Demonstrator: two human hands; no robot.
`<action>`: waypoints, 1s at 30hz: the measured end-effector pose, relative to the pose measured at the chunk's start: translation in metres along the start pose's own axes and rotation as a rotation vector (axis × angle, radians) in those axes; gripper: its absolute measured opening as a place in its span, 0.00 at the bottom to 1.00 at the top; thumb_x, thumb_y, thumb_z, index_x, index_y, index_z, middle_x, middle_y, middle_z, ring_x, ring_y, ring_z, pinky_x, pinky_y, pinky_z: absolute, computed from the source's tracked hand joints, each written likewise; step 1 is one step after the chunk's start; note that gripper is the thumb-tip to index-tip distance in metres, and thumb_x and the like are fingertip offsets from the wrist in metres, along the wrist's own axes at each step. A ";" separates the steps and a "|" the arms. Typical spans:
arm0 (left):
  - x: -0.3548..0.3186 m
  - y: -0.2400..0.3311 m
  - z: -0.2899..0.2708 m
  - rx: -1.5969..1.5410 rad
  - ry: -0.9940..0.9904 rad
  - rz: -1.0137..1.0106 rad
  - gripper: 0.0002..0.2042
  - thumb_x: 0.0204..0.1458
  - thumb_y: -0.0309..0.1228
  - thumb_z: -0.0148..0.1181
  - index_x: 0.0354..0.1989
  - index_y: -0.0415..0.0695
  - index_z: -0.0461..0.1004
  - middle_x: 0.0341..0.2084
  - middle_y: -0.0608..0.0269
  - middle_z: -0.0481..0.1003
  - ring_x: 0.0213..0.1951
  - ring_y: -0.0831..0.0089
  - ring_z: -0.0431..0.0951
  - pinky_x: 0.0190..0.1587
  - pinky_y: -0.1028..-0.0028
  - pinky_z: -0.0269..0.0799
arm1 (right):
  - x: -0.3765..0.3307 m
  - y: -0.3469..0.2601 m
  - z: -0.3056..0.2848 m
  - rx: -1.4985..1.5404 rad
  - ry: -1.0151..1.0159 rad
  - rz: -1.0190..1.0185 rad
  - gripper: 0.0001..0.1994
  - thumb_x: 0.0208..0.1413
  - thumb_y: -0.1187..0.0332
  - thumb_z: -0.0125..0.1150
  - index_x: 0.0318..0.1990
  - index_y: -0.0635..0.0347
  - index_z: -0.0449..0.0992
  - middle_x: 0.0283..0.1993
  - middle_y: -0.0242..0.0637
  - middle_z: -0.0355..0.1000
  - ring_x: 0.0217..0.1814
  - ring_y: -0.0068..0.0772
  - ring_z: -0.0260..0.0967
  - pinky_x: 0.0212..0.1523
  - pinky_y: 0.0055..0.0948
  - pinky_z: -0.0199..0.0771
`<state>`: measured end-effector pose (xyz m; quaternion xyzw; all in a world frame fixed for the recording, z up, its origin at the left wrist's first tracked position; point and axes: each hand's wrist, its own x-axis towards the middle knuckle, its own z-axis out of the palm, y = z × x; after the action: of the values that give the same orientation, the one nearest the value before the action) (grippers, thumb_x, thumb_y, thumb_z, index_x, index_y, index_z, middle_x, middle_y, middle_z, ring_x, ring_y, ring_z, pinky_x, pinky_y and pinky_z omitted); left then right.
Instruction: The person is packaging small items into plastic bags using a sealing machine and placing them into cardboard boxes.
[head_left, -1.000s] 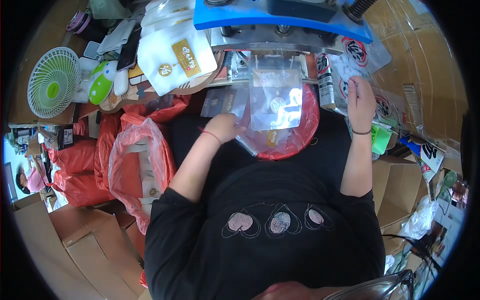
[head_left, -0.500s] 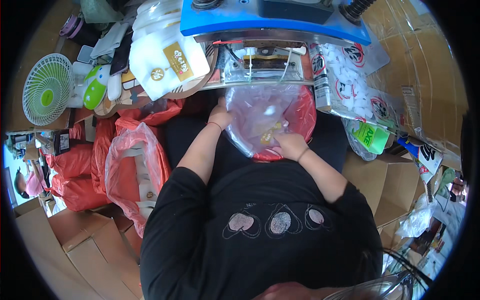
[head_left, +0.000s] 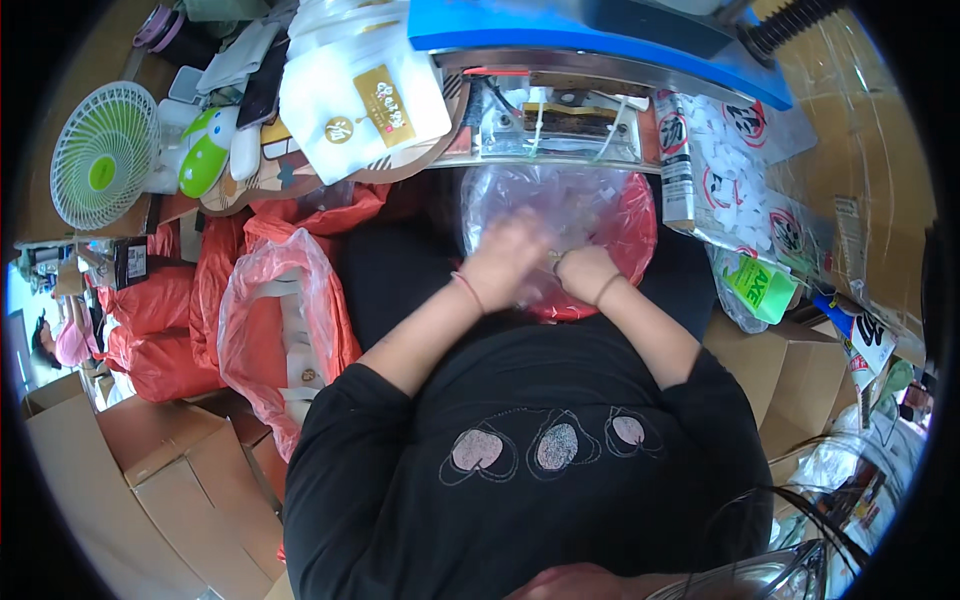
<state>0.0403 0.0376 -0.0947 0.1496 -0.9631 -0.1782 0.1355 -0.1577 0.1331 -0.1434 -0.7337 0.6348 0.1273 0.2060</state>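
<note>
A round container lined with red and clear plastic sits at my lap, below the edge of the work table. Over its near left part is my left hand, its fingers smeared by motion. My right hand is closed at the near side of the container. A small yellowish bit shows at its fingertips; what it belongs to is hidden. Clear plastic film and pale, hazy contents fill the container. On the table to the left lies a stack of white pouches with gold labels.
A blue-topped press stands at the front over a metal fixture. Left are a white fan and an open red bag of white pouches. At right lie a bag of white pieces and cardboard boxes.
My left hand has moved from the container's far left rim to over its near middle. The gold-marked piece by my right hand is now mostly hidden. The whole view has shifted slightly.
</note>
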 end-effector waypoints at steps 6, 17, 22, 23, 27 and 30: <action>0.005 0.024 0.017 -0.321 -0.345 -0.315 0.14 0.48 0.37 0.65 0.41 0.46 0.80 0.28 0.50 0.79 0.36 0.51 0.81 0.46 0.58 0.75 | -0.073 -0.001 -0.114 0.179 0.420 -0.236 0.03 0.52 0.69 0.62 0.33 0.55 0.79 0.31 0.39 0.76 0.35 0.44 0.75 0.36 0.40 0.76; 0.004 0.054 -0.029 -0.470 -0.133 -0.403 0.07 0.55 0.29 0.60 0.40 0.42 0.79 0.33 0.44 0.78 0.37 0.46 0.79 0.40 0.56 0.75 | -0.106 0.000 -0.168 0.637 0.608 -0.123 0.11 0.61 0.73 0.55 0.50 0.62 0.73 0.38 0.40 0.69 0.42 0.40 0.69 0.47 0.33 0.69; -0.001 0.059 -0.038 -1.551 0.009 -0.654 0.11 0.67 0.28 0.50 0.49 0.38 0.77 0.38 0.66 0.79 0.44 0.79 0.76 0.50 0.75 0.72 | -0.128 0.017 -0.169 0.841 0.631 -0.048 0.14 0.63 0.76 0.52 0.55 0.66 0.72 0.47 0.40 0.67 0.45 0.34 0.68 0.53 0.29 0.67; 0.000 0.062 -0.044 -1.548 0.003 -0.645 0.11 0.67 0.28 0.50 0.49 0.38 0.77 0.38 0.66 0.79 0.44 0.79 0.76 0.50 0.75 0.72 | -0.131 0.018 -0.166 0.890 0.602 -0.061 0.13 0.64 0.75 0.54 0.54 0.66 0.73 0.48 0.40 0.67 0.45 0.33 0.68 0.53 0.28 0.67; 0.004 0.069 -0.063 -1.435 0.086 -0.679 0.08 0.64 0.28 0.57 0.44 0.37 0.79 0.34 0.69 0.79 0.37 0.82 0.75 0.45 0.77 0.73 | -0.136 0.014 -0.179 0.724 0.759 -0.113 0.12 0.64 0.73 0.56 0.53 0.66 0.74 0.47 0.39 0.69 0.46 0.30 0.68 0.51 0.24 0.67; 0.006 0.071 -0.063 -1.282 0.102 -0.652 0.07 0.60 0.29 0.64 0.39 0.36 0.80 0.29 0.72 0.79 0.33 0.84 0.74 0.41 0.77 0.73 | -0.133 0.010 -0.183 0.736 0.836 -0.128 0.11 0.64 0.72 0.57 0.51 0.65 0.75 0.45 0.37 0.71 0.48 0.25 0.68 0.49 0.20 0.67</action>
<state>0.0376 0.0792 -0.0092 0.3287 -0.5679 -0.7325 0.1813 -0.2032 0.1642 0.0764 -0.6385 0.6194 -0.4169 0.1865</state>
